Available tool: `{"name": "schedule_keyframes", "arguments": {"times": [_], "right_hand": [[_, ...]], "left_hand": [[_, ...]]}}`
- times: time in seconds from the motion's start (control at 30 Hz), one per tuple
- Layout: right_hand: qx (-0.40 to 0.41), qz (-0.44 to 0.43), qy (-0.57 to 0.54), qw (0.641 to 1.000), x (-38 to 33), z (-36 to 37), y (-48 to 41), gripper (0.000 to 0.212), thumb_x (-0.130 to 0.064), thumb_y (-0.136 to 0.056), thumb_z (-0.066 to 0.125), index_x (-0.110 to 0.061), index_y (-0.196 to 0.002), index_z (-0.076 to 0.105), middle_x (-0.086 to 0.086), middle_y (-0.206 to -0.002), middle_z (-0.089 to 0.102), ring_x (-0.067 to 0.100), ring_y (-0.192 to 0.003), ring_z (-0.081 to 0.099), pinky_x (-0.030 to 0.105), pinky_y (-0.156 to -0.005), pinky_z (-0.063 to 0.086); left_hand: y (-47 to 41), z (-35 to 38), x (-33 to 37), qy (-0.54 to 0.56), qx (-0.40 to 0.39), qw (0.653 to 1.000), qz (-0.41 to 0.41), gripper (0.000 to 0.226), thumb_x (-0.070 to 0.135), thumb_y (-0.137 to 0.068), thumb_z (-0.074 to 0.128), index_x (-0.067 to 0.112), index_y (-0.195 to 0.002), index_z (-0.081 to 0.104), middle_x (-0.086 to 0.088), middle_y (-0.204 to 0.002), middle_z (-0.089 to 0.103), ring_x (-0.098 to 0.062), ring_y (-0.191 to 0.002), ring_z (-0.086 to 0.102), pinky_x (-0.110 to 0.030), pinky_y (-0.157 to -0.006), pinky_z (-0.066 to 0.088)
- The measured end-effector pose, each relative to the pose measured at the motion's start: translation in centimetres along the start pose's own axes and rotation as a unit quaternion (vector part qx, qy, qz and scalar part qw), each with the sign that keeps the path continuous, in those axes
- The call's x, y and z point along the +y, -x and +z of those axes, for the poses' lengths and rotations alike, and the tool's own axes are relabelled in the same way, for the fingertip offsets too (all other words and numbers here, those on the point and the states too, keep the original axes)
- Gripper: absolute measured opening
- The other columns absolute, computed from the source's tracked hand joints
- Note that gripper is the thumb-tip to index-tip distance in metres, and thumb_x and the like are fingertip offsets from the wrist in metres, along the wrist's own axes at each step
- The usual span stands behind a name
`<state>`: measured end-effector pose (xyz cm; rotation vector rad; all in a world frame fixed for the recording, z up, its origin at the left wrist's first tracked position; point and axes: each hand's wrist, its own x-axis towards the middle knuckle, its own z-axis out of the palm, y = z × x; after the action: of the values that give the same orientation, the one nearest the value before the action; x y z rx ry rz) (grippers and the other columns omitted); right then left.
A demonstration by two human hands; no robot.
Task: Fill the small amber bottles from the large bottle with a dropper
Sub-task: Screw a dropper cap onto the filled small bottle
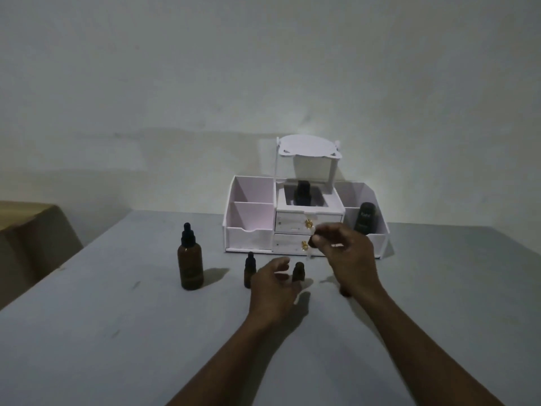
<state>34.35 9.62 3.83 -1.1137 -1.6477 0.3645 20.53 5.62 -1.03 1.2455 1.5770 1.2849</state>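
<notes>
The large amber bottle (190,266) stands upright on the table (117,332) at the left, with its black dropper cap on. One small amber bottle (249,271) with a black cap stands just left of my left hand (273,285). A second small amber bottle (298,272) stands open beside my left hand's fingertips, which curl near it without closing on it. My right hand (348,253) holds a dropper (311,244) by its dark bulb, the clear glass tube pointing down just above and right of the open bottle. A third small dark object (345,291) peeks out under my right wrist.
A white desk organiser (251,230) with two drawers stands at the back against the wall. It holds a black bottle (302,193) in its middle well and a dark tube (364,219) at the right. A brown box (32,238) sits beyond the table's left edge.
</notes>
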Motion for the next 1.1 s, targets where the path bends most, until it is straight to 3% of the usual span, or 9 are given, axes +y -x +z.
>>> {"name": "schedule_keyframes", "arguments": {"times": [0.13, 0.3, 0.37, 0.5, 0.63, 0.77, 0.87, 0.97, 1.1], "right_hand": [[0.047, 0.024, -0.065, 0.997, 0.3, 1.4, 0.0, 0.019, -0.018, -0.087, 0.074, -0.025, -0.103, 0.071, -0.021, -0.09, 0.068, -0.01, -0.084, 0.066, 0.004, -0.071, 0.049], [0.043, 0.03, -0.032, 0.998, 1.3, 2.5, 0.8, 0.021, -0.019, -0.087, 0.073, -0.019, -0.108, 0.071, -0.017, -0.096, 0.066, -0.009, -0.082, 0.062, -0.005, -0.068, 0.043], [0.032, 0.026, -0.024, 0.999, 1.7, 2.7, 0.9, 0.022, -0.019, -0.087, 0.073, -0.018, -0.108, 0.071, -0.015, -0.096, 0.066, -0.009, -0.083, 0.061, -0.004, -0.069, 0.044], [0.0, 0.032, -0.013, 0.999, 2.2, 3.2, 1.4, 0.021, -0.021, -0.086, 0.074, -0.022, -0.107, 0.071, -0.015, -0.098, 0.069, -0.005, -0.086, 0.065, 0.012, -0.081, 0.054], [-0.029, 0.031, -0.006, 0.999, 2.5, 3.9, 2.1, 0.031, -0.02, -0.087, 0.074, -0.021, -0.117, 0.069, -0.011, -0.103, 0.069, 0.001, -0.09, 0.064, 0.008, -0.076, 0.05], [-0.032, 0.027, -0.001, 0.999, 2.7, 4.0, 2.2, 0.025, -0.022, -0.085, 0.075, -0.016, -0.109, 0.072, 0.0, -0.104, 0.073, 0.008, -0.091, 0.067, 0.025, -0.085, 0.058], [-0.027, 0.032, -0.001, 0.999, 2.6, 4.1, 2.3, 0.025, -0.029, -0.082, 0.078, -0.018, -0.103, 0.07, -0.005, -0.093, 0.071, 0.002, -0.083, 0.065, 0.02, -0.08, 0.058], [-0.022, 0.029, -0.007, 0.999, 2.4, 4.1, 2.5, 0.04, -0.035, -0.079, 0.08, -0.025, -0.115, 0.065, -0.014, -0.096, 0.065, -0.001, -0.085, 0.063, 0.007, -0.067, 0.053], [-0.034, 0.006, -0.021, 0.999, 2.9, 4.2, 2.5, 0.04, -0.011, -0.084, 0.076, -0.023, -0.121, 0.066, -0.007, -0.113, 0.069, 0.0, -0.094, 0.064, 0.017, -0.08, 0.058]], "left_hand": [[-1.1, 0.5, 0.2, -0.009, 0.004, 1.0, 0.014, 0.065, 0.014, -0.081, 0.083, 0.017, -0.14, 0.056, -0.002, -0.139, 0.06, -0.015, -0.118, 0.059, -0.023, -0.088, 0.048], [-0.9, 0.8, -0.7, -0.015, -0.011, 1.0, 0.02, 0.051, 0.018, -0.084, 0.082, 0.023, -0.131, 0.064, 0.008, -0.13, 0.066, -0.013, -0.114, 0.063, -0.006, -0.06, 0.045], [-0.7, 0.8, -0.6, -0.019, -0.008, 0.999, 0.029, 0.043, 0.016, -0.086, 0.079, 0.022, -0.127, 0.067, 0.008, -0.127, 0.068, -0.01, -0.11, 0.063, -0.005, -0.06, 0.045], [-0.6, 0.6, -0.6, -0.016, -0.022, 0.999, 0.039, 0.034, 0.011, -0.089, 0.075, 0.02, -0.122, 0.07, 0.01, -0.117, 0.069, 0.001, -0.079, 0.061, -0.001, -0.046, 0.041], [-0.6, 0.6, -0.8, -0.005, -0.017, 0.999, 0.052, 0.032, 0.014, -0.09, 0.075, 0.024, -0.12, 0.072, 0.013, -0.115, 0.072, -0.002, -0.091, 0.068, -0.002, -0.057, 0.045], [-0.7, 0.6, -0.8, 0.005, -0.023, 0.998, 0.051, 0.029, 0.013, -0.09, 0.075, 0.025, -0.117, 0.073, 0.014, -0.11, 0.073, 0.006, -0.079, 0.062, 0.0, -0.054, 0.043], [-0.8, 0.6, -0.7, 0.014, -0.025, 0.998, 0.048, 0.025, 0.011, -0.09, 0.075, 0.025, -0.111, 0.074, 0.017, -0.099, 0.071, 0.0, -0.082, 0.066, -0.006, -0.06, 0.048], [-0.8, 0.7, -0.8, 0.025, -0.029, 0.999, 0.038, 0.023, 0.014, -0.089, 0.076, 0.026, -0.108, 0.074, 0.021, -0.092, 0.07, 0.003, -0.075, 0.066, -0.005, -0.056, 0.047], [-1.0, 0.8, -0.9, 0.059, -0.037, 0.997, 0.027, 0.03, 0.013, -0.09, 0.075, 0.024, -0.117, 0.073, 0.013, -0.111, 0.073, 0.008, -0.076, 0.061, -0.002, -0.052, 0.043]]}}
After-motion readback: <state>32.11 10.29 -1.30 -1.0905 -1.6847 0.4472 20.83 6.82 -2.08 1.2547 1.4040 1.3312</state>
